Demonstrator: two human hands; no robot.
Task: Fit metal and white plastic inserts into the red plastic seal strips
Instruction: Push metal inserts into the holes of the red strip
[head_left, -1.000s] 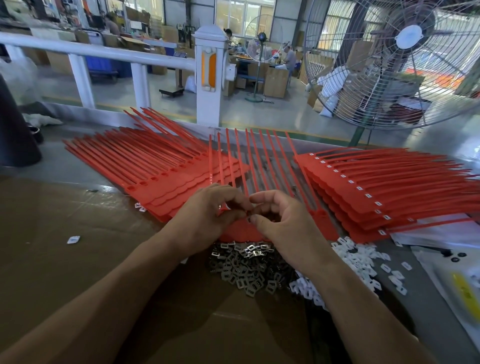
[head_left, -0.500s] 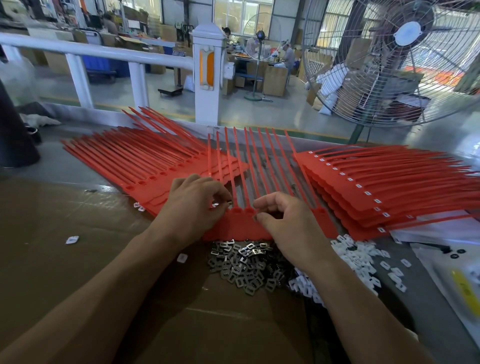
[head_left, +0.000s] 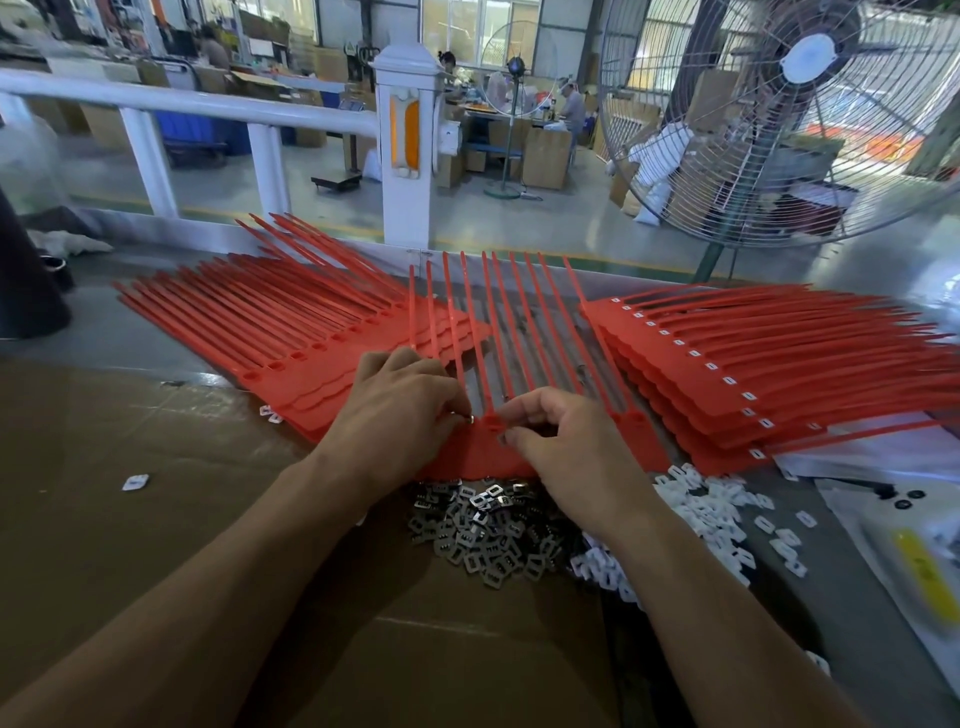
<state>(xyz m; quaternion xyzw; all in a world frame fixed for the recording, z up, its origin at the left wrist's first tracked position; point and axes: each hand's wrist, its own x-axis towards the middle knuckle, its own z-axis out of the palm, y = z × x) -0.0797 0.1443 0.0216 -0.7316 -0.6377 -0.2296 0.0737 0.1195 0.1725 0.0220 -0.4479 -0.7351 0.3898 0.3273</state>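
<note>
A comb of red seal strips lies in front of me, tails pointing away. My left hand rests on its near band and pinches a small metal insert at one strip's socket. My right hand presses the same band just to the right, fingers curled; what its fingertips hold is hidden. A pile of metal inserts lies under my wrists, with white plastic inserts to its right. The left stack of red strips has bare sockets. The right stack shows white inserts fitted.
Brown cardboard covers the near table. A stray white insert lies on it at left. A large standing fan is at the back right, a white railing behind the table. A plastic bag with a yellow label lies at right.
My left hand moved right along the strip band, back toward my right hand, and now shows a metal insert at its fingertips. The right hand stayed about where it was.
</note>
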